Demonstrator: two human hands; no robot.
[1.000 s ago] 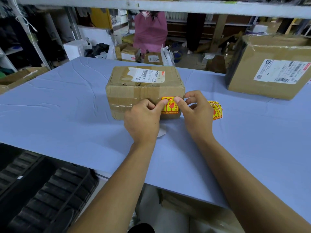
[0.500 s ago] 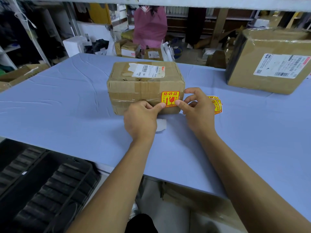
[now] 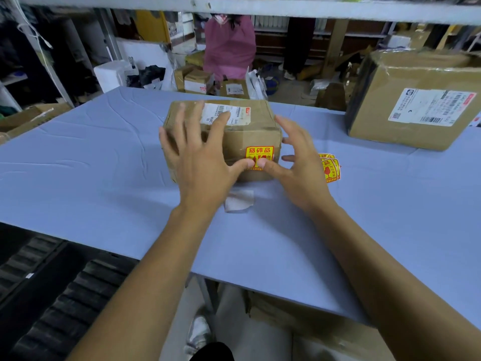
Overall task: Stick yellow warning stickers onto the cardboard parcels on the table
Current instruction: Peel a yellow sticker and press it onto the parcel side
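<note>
Fingers (image 3: 197, 118) of left hand (image 3: 200, 162) spread wide over small parcel (image 3: 250, 131), holding nothing; right hand (image 3: 299, 165) equally splayed beside parcel's right end. Both thumbs near yellow sticker (image 3: 259, 155) already stuck on parcel's front face; contact unclear, blurred. Spare stickers (image 3: 330, 168) lie on blue surface (image 3: 104, 178), just right. Large parcel (image 3: 390, 121) far right shows no sticker: seemingly still to do.

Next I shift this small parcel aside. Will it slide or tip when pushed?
The small parcel looks low and broad, so it probably slides rather than tips. The table cover looks smooth. Its creased, taped cardboard may dent under fingertips; the left hand spreading wide seems sensible.
</note>
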